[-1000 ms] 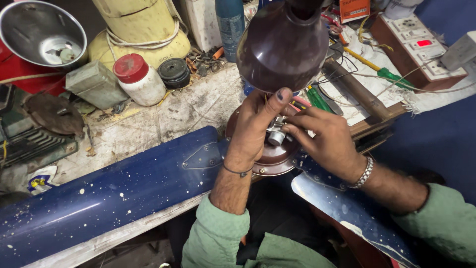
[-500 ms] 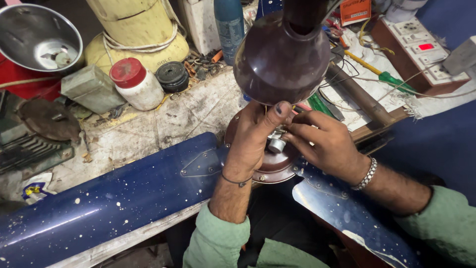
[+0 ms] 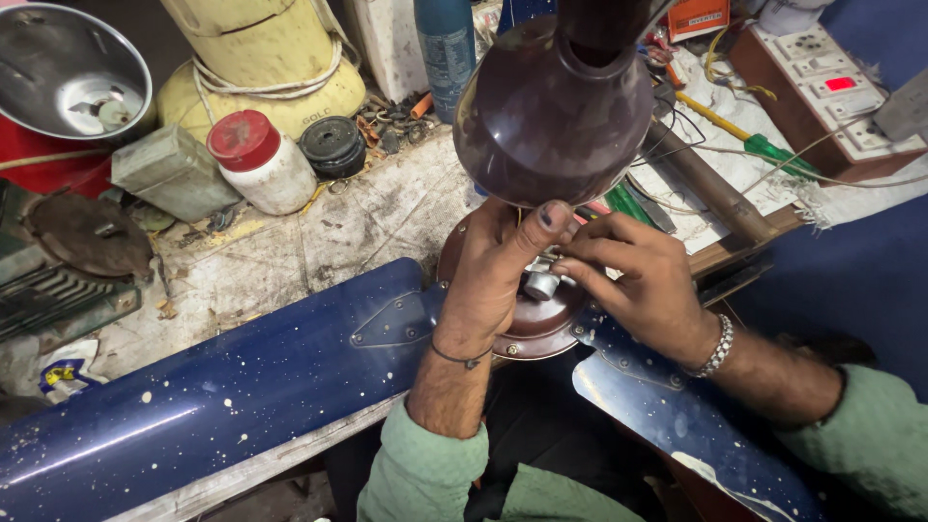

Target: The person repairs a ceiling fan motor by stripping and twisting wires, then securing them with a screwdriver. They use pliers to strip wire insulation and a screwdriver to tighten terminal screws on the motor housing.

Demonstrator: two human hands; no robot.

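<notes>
Both hands meet over the brown hub (image 3: 527,333) of a ceiling fan lying on the surface (image 3: 280,251); the left hand (image 3: 488,280) curls over the hub's top, thumb raised against the underside of the dark brown canopy (image 3: 556,106) that hangs just above the grip; whether its fingers close on anything beneath cannot be told; the right hand (image 3: 648,280) reaches in from the other side, its fingertips pinched on a small silver cylinder (image 3: 541,285) at the hub's centre, between the two hands. One blue blade (image 3: 222,396) runs out from the hub past the left wrist; a second blade (image 3: 677,425) lies under the right forearm. Beyond the grip, well apart, stand a red-lidded jar (image 3: 256,159), a steel bowl (image 3: 72,72) and a blue can (image 3: 449,48); past the right hand lie a wooden switchboard (image 3: 822,87) and a green screwdriver (image 3: 749,140).
</notes>
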